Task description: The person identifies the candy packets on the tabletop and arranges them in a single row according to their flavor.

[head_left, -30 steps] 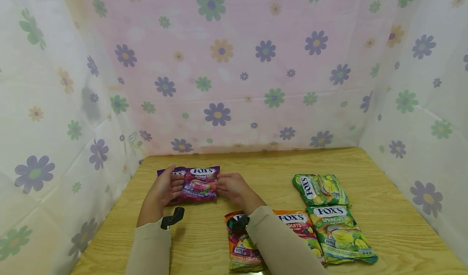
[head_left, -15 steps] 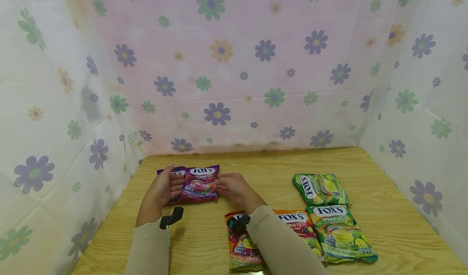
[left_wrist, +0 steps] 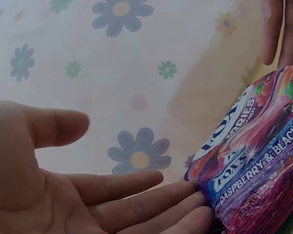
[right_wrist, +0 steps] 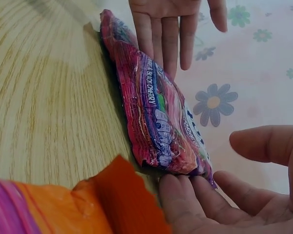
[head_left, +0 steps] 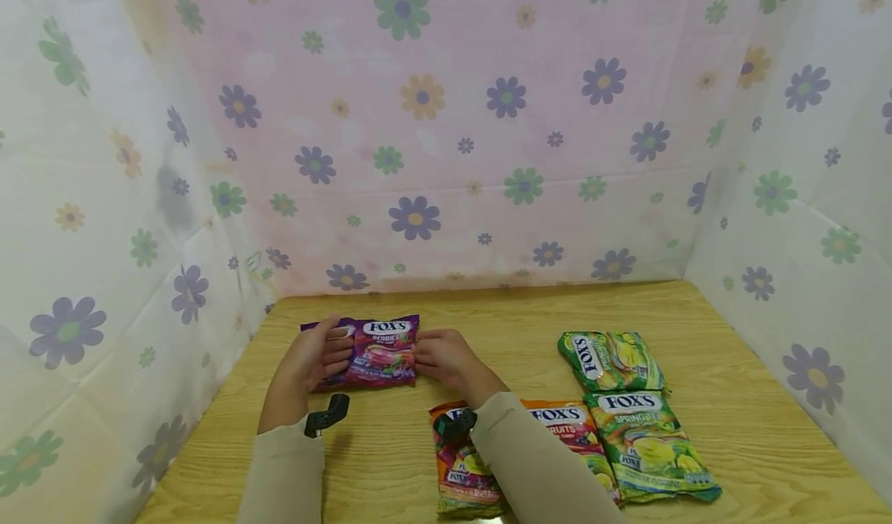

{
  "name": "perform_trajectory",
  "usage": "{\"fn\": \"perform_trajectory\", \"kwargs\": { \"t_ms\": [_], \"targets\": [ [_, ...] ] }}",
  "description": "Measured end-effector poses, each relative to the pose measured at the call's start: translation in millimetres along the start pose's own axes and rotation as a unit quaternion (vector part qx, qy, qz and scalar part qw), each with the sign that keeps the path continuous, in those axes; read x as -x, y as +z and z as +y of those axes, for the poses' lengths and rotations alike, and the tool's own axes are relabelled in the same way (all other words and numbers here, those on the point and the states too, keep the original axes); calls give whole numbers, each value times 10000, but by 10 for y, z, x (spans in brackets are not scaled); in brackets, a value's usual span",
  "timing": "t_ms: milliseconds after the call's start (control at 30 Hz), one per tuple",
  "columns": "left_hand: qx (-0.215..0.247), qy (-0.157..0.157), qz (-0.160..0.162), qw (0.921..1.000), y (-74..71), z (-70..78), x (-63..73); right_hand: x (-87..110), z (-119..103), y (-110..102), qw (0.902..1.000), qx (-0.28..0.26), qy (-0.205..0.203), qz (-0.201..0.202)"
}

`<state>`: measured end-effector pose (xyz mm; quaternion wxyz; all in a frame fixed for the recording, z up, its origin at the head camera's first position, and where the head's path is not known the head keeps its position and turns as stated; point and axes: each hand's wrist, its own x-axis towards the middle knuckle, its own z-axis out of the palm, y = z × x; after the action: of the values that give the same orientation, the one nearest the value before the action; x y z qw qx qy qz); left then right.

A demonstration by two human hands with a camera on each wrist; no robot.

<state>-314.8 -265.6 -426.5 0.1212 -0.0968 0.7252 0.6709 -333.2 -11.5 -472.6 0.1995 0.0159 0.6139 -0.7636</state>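
Observation:
Two purple candy bags lie side by side at the far left of the table. The right one, a berries candy bag, shows its front, while the left purple bag is mostly hidden behind my left hand. Extended fingers of that hand rest over the bags where they meet. My right hand touches the right edge of the berries bag with its fingertips. In the right wrist view the thumb stands away from the berries bag. Neither hand is curled round a bag.
Two orange fruits candy bags, one of them a front-left bag, lie partly under my right forearm. Right of them is a green spring tea bag, with another green bag turned sideways behind it. Flowered cloth walls the table on three sides.
The fingers of my left hand have shifted very slightly at the purple bags. Otherwise hands and bags stay in nearly the same places.

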Motion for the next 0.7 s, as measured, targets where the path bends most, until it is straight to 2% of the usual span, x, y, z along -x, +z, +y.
{"fn": "perform_trajectory", "kwargs": {
  "t_ms": [267, 400, 700],
  "targets": [
    [-889, 162, 386, 9952, 48, 16, 24, 7, -24, 29, 9966, 773, -43, 298],
    [-1308, 381, 379, 9900, 88, 42, 33, 28, -89, -11, 9920, 1191, -140, 385],
    [-1960, 537, 238, 9788, 294, 67, 20, 126, -221, -154, 9833, 1756, -459, -135]
  ]
}}
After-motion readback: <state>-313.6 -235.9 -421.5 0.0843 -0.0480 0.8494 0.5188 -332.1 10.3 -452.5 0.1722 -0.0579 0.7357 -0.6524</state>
